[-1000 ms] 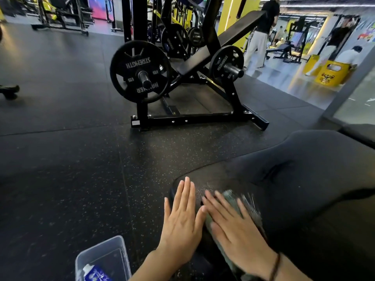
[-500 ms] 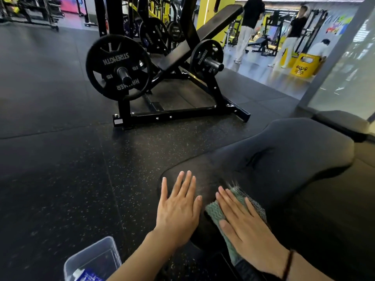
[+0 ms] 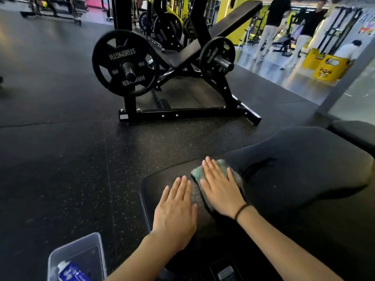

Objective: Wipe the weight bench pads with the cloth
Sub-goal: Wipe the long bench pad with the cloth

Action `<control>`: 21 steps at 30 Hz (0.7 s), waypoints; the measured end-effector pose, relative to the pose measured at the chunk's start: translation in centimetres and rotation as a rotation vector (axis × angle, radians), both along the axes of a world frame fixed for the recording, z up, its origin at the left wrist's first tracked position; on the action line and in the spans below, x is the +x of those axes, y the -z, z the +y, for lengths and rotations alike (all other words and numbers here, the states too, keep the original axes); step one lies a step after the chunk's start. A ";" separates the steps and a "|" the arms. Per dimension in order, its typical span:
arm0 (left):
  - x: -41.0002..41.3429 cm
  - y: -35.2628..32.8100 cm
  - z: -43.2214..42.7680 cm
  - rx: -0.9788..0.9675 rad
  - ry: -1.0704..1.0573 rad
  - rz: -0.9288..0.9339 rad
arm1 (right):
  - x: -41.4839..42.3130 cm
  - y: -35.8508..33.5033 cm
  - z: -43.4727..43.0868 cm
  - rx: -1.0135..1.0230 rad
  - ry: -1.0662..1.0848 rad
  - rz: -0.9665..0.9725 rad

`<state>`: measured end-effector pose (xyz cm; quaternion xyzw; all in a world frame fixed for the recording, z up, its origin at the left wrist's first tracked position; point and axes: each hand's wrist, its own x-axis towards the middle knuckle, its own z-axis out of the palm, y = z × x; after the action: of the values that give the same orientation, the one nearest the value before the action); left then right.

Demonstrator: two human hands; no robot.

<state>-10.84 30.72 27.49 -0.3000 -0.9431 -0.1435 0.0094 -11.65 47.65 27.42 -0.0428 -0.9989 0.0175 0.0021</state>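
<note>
A black weight bench pad fills the lower right of the head view, with a rounded end towards the floor. A green cloth lies flat on that end. My right hand presses on the cloth with straight fingers. Just left of it, my left hand rests flat on the bare pad, fingers straight, holding nothing. A dull wiped patch shows between the two hands.
A clear plastic tub with a blue-labelled bottle stands on the black rubber floor at lower left. A black plate-loaded bench rack stands ahead. People walk at the back right near a yellow sign.
My right hand has slid the cloth forward along the pad, away from me. The left hand stays flat on the pad's end. The camera has tilted, showing more of the forearms.
</note>
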 end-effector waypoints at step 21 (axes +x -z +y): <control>0.7 1.0 0.7 -0.033 -0.029 0.066 | 9.5 0.9 -1.1 -0.060 -0.222 0.113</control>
<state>-10.10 31.44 26.50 -0.2908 -0.9488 -0.1179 0.0376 -2.11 46.50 26.53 0.0693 -0.9948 0.0497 0.0551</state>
